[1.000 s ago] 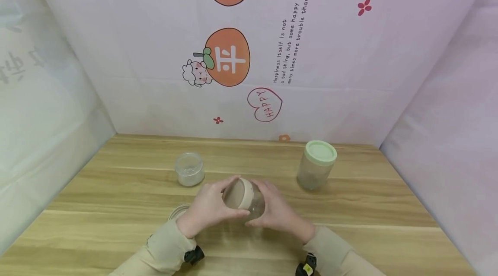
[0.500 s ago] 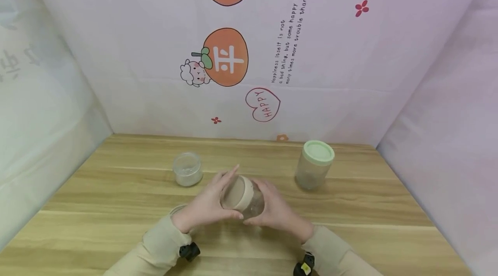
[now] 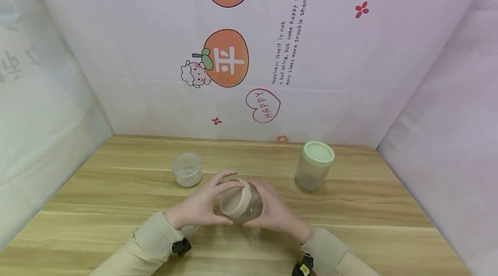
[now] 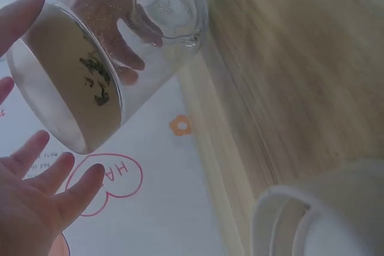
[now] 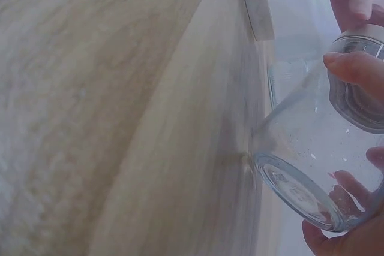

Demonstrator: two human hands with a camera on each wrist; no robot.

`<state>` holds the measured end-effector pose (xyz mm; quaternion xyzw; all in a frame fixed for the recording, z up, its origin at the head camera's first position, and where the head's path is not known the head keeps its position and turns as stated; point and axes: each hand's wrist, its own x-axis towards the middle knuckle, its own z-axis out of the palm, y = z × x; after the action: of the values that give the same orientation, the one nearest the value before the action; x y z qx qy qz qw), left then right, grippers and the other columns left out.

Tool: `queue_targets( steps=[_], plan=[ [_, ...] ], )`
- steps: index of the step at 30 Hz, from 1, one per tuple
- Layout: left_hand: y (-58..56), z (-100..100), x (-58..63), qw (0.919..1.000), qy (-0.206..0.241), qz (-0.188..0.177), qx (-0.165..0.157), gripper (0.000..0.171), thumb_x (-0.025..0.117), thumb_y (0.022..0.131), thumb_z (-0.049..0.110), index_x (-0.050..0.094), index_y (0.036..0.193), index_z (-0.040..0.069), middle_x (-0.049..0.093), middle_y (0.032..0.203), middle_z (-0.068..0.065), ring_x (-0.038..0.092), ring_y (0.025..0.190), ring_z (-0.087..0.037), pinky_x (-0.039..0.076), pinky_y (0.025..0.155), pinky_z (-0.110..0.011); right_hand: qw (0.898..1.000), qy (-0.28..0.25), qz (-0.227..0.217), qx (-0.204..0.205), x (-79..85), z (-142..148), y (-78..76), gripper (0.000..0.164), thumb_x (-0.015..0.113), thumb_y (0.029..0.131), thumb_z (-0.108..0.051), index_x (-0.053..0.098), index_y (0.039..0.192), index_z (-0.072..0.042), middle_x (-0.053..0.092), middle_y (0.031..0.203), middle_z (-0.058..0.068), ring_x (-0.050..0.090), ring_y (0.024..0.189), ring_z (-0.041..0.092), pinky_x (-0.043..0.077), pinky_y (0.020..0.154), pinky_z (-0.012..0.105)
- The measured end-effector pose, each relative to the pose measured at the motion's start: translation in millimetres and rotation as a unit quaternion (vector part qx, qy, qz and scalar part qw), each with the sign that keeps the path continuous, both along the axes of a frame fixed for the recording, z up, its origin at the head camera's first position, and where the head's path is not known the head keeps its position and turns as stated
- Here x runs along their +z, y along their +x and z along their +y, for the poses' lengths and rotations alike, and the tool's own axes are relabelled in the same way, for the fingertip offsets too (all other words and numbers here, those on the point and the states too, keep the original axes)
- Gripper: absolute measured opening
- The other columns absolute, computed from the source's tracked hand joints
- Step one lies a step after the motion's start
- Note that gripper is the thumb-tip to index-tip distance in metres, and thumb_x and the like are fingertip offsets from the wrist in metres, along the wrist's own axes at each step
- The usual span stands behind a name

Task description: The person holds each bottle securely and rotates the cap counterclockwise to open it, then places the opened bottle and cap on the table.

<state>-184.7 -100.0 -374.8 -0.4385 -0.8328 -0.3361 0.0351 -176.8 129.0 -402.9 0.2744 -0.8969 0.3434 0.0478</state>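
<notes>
A clear glass jar (image 3: 254, 207) with a beige lid (image 3: 235, 202) is tilted, its lid end towards the left. My right hand (image 3: 276, 209) grips the jar's body; its fingers show through the glass in the left wrist view. My left hand (image 3: 198, 204) is curved loosely about the lid. In the left wrist view its fingers (image 4: 78, 199) are spread and stand off the lid, while the thumb overlaps the lid's edge. Dark green marks show on the lid's side (image 4: 96, 76). I cannot tell whether the jar's base touches the table.
A small clear jar (image 3: 188, 171) stands at the back left. At the back right stands a taller jar with a pale green lid (image 3: 315, 163). A whitish round-rimmed object (image 4: 324, 214) lies below my left wrist, mostly hidden in the head view. A printed cloth (image 3: 330, 73) hangs behind the wooden table.
My left hand has loosened from the lid and shifted slightly left, its fingers changing place around it. The right hand keeps hold of the jar nearly still.
</notes>
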Motion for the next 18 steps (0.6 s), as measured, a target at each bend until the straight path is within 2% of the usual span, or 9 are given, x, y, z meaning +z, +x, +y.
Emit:
queue_targets(
  steps=[9, 13, 18],
  plan=[
    [-4.1, -6.4, -8.6, 0.9987, 0.019, 0.042, -0.021, 0.080, 0.083, 0.064, 0.021, 0.045, 0.134, 0.022, 0.037, 0.142, -0.008, 0.042, 0.127, -0.027, 0.045, 0.099, -0.043, 1.000, 0.014, 0.011, 0.008, 0.9, -4.0, -0.9, 0.096, 0.089, 0.052, -0.025, 0.041, 0.133, -0.008, 0.051, 0.125, 0.012, 0.048, 0.113, 0.026, 0.045, 0.091, 0.048],
    [-4.5, -6.2, -9.4, 0.9987, 0.028, 0.034, -0.025, 0.080, 0.085, 0.062, 0.019, 0.047, 0.132, 0.021, 0.040, 0.139, -0.010, 0.043, 0.125, -0.028, 0.046, 0.098, -0.043, 1.000, 0.013, 0.012, 0.012, 1.3, -4.3, 0.3, 0.096, 0.089, 0.052, -0.024, 0.041, 0.133, -0.007, 0.051, 0.125, 0.012, 0.048, 0.113, 0.027, 0.045, 0.090, 0.048],
    [-2.4, -6.6, -9.9, 0.9993, 0.033, 0.016, -0.008, 0.081, 0.086, 0.059, 0.019, 0.049, 0.131, 0.022, 0.040, 0.139, -0.006, 0.044, 0.125, -0.026, 0.045, 0.099, -0.042, 1.000, 0.022, 0.011, 0.013, 1.3, -5.0, 0.4, 0.096, 0.089, 0.052, -0.024, 0.041, 0.133, -0.008, 0.051, 0.124, 0.011, 0.048, 0.111, 0.027, 0.046, 0.087, 0.047]
  ],
)
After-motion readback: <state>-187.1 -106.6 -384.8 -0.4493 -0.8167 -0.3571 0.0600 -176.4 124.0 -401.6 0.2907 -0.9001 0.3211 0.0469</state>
